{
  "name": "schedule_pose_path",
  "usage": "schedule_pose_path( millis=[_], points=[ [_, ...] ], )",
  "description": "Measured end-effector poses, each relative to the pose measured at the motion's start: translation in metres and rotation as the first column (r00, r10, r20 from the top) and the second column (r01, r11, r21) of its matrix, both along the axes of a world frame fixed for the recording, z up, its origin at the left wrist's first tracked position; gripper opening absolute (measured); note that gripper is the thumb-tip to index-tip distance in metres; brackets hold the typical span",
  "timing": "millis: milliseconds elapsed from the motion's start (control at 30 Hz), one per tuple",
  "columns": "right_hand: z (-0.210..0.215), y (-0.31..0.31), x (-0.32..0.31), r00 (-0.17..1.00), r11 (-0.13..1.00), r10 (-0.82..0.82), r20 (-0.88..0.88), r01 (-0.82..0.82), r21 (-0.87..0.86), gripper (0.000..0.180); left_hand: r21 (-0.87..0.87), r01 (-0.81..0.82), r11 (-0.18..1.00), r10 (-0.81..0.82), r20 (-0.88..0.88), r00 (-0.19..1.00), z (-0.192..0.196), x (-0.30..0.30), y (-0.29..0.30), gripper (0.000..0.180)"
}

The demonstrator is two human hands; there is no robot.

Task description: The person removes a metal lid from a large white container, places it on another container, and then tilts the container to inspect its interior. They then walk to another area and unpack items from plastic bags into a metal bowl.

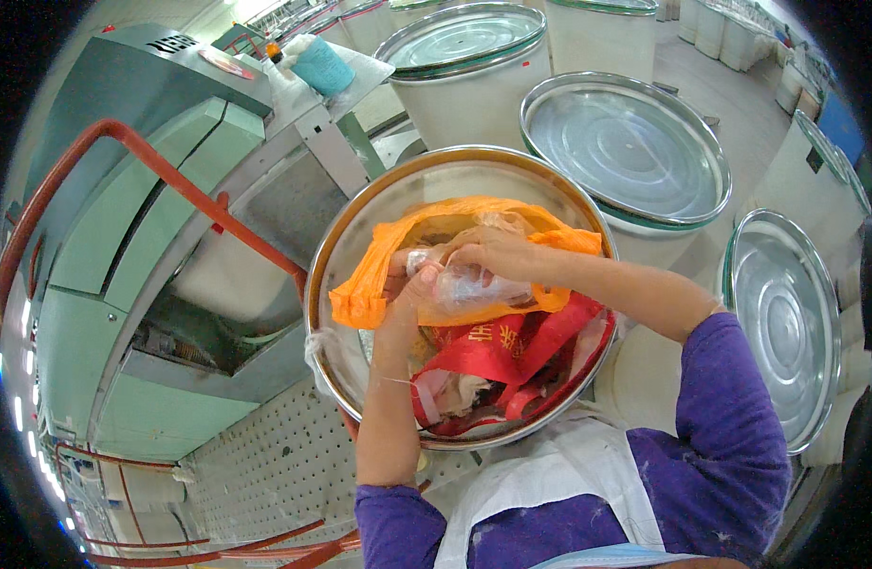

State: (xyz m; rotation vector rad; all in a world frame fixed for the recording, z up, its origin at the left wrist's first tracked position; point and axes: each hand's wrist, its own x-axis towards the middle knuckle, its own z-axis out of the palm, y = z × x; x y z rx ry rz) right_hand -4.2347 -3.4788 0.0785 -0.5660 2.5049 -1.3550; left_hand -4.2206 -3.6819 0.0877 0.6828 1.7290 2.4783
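My left hand and my right hand meet inside the mouth of an orange plastic bag. Both are closed on a crumpled clear plastic bag, the left at its bunched end, the right over its top. What the clear bag contains is hard to make out. The orange bag spreads around my wrists, over a round can with a metal rim. Below it in the can lies a red cloth bag with yellow lettering and loose straps, partly covered by the orange bag.
Several tall white cans with round clear-looking tops, such as a near one, stand beyond and to the right. At left is a green machine with a red tubular rail. A blue yarn cone sits on the machine's far end.
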Motion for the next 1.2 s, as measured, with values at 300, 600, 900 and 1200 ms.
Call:
schedule_pose_path(
  millis=[300,600,900,1200],
  points=[
    [0.028,0.000,-0.003,0.894,0.861,0.257,-0.367,-0.039,0.507,0.035,0.106,0.089,0.990,-0.091,0.016,0.996,0.004,0.000,-0.012,0.016],
    [0.025,0.001,0.035,0.987,0.674,-0.028,0.158,-0.099,0.732,0.047,-0.015,0.315,0.949,-0.313,-0.159,0.936,0.015,0.005,-0.010,0.016],
    [0.005,0.031,0.073,0.997,0.884,-0.081,-0.001,0.072,0.461,0.026,-0.058,0.368,0.928,-0.371,-0.072,0.926,0.015,0.012,-0.006,0.015],
    [-0.011,-0.023,0.055,0.908,0.977,-0.024,-0.418,0.109,0.182,0.039,-0.031,0.365,0.931,-0.363,-0.209,0.908,0.025,0.011,-0.014,0.029]
  ],
)
